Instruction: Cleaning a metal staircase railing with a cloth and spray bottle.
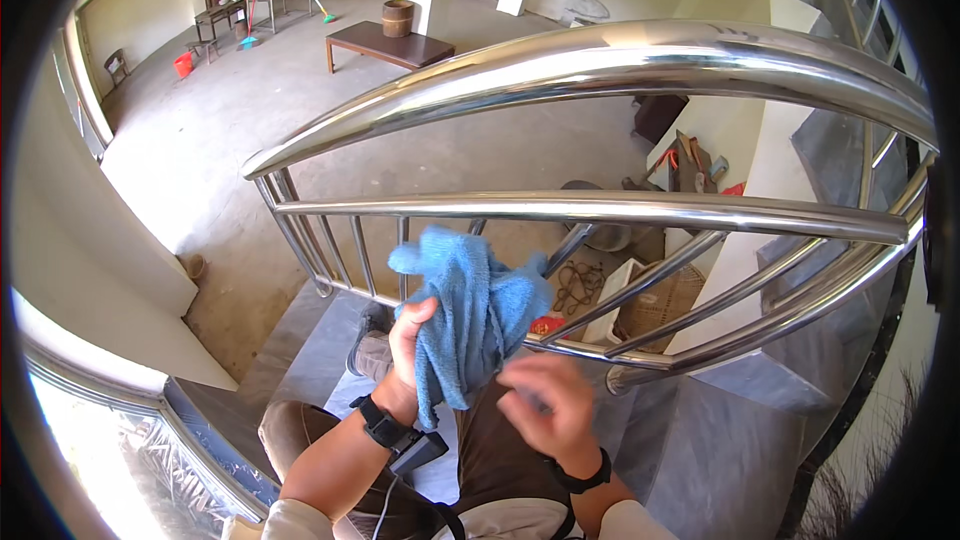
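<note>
A crumpled blue cloth (468, 310) hangs in front of the stair railing. My left hand (408, 350) is closed on its left side, thumb up, while the fingers are mostly behind the fabric. By the cloth's lower right edge is my right hand (548, 405), its fingers bent and smeared by motion; whether they touch the cloth I cannot tell. Just beyond runs a shiny metal railing (590, 204) with a thick curved top rail and slanted bars below. Each wrist wears a dark band, and a small dark device (418, 453) hangs by the left one.
Grey marble steps (680, 440) lie beneath me and rise at the right. Beyond the railing are a white box (612, 302), a woven basket (660, 305) and a coiled rope. Farther off, a low brown table (388, 45) bears a wooden bucket (397, 18). A window stands lower left.
</note>
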The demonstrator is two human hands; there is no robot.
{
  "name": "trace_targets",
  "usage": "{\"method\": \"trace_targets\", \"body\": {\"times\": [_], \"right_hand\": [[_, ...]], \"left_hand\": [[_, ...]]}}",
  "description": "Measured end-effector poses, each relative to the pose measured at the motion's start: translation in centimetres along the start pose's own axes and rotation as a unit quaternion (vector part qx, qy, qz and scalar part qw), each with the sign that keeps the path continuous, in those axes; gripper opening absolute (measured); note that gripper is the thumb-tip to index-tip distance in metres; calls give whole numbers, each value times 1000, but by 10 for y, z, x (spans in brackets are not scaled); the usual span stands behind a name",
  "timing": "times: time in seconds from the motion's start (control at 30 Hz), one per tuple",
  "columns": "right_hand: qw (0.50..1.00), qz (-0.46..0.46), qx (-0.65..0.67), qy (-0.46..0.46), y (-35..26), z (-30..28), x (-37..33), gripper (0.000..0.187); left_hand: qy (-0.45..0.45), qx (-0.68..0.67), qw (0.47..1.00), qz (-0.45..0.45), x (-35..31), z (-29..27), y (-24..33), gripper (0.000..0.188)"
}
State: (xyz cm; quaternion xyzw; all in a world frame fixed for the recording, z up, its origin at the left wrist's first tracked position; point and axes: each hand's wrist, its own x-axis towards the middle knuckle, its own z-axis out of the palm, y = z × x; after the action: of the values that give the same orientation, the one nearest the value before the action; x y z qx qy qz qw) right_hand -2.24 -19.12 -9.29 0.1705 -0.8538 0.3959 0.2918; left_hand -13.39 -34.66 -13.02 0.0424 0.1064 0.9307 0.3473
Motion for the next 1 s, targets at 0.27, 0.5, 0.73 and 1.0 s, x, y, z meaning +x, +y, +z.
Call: {"method": "trace_targets", "body": {"times": [0.27, 0.5, 0.73, 1.0], "right_hand": [[987, 151, 21, -58, 11, 1, 10, 25], [913, 234, 320, 90, 20, -15, 6, 11], [929, 270, 254, 14, 36, 5, -2, 19], [883, 265, 338, 191, 29, -34, 29, 11]], "left_hand": [[-30, 18, 998, -51, -7, 0, -1, 77], [-2, 40, 997, -58, -1, -3, -7, 74], [12, 144, 987, -66, -4, -8, -10, 78], [42, 575, 809, 114, 5, -30, -43, 41]]}}
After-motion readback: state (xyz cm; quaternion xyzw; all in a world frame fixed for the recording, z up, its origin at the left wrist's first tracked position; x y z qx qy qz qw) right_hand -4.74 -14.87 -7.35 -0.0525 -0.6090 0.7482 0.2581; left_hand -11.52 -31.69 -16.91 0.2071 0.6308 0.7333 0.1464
